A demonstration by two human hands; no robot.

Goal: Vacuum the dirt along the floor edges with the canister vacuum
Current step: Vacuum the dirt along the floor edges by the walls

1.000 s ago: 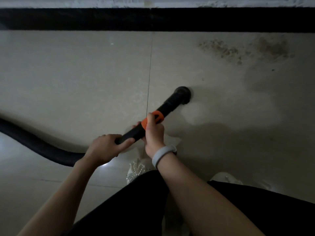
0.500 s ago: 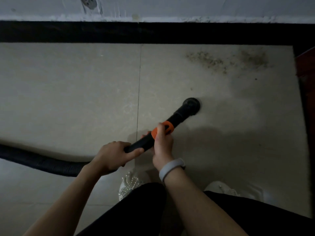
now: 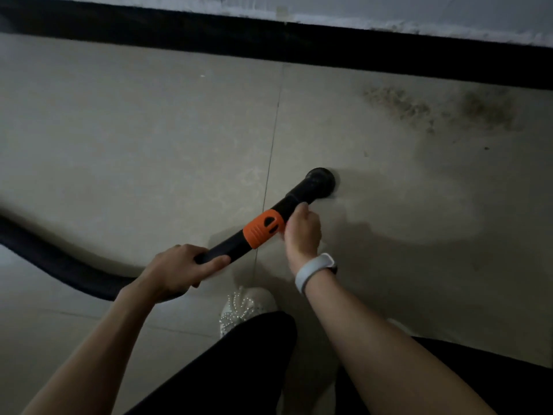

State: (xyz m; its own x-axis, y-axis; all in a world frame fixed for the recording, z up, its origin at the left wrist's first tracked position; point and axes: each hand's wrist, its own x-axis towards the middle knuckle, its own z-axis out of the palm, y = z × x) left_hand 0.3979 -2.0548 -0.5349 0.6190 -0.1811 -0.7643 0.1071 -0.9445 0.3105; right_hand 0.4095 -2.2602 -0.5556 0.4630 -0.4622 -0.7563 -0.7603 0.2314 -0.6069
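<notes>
A black vacuum wand (image 3: 299, 194) with an orange collar (image 3: 263, 228) slants up to the right, its round nozzle (image 3: 320, 181) down on the pale floor tile. My left hand (image 3: 176, 269) grips the wand's lower end where the ribbed black hose (image 3: 59, 265) joins it. My right hand (image 3: 302, 232) holds the wand just above the orange collar, fingers curled round its far side. Brown dirt (image 3: 401, 107) lies in two patches near the black skirting (image 3: 329, 46), up and right of the nozzle, apart from it.
The hose runs off to the left across the floor. My white beaded shoe (image 3: 242, 307) and black trouser legs (image 3: 239, 369) stand just below the wand. A tile joint (image 3: 270, 157) runs from the skirting toward my feet. A small dark speck (image 3: 486, 148) lies at the right.
My right hand has slid up the wand from over the orange collar to just above it, uncovering the collar. The nozzle stays on the tile short of the dirt.
</notes>
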